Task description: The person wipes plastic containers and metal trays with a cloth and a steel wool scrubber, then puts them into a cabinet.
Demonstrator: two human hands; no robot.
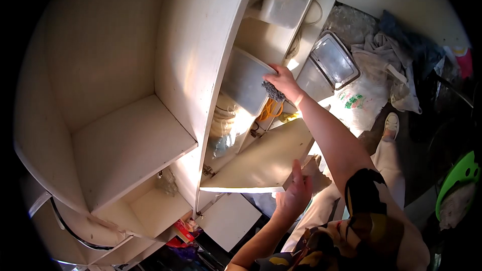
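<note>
My right hand (pixel 285 83) is closed round a dark grey, curly-textured scrubbing pad (pixel 273 92). Its fingers lie at the edge of a translucent plastic bin (pixel 246 81) inside the cabinet; whether they also grip the bin is unclear. Lower down, my left hand (pixel 295 195) grips the edge of an open cream cabinet door (pixel 261 158), thumb up against its inner face. A crumpled greyish-brown piece (pixel 316 176) shows just beyond that hand; I cannot tell whether the fingers hold it too. Orange cord (pixel 271 109) hangs beneath the pad.
Bare cream compartments (pixel 125 145) stand at left. Another translucent bin (pixel 286 0) sits higher in the cabinet. On the floor at right lie a clear-lidded container (pixel 335 60), a white plastic bag (pixel 359 103) and grey cloth (pixel 386 52). A green object (pixel 458 180) is at far right.
</note>
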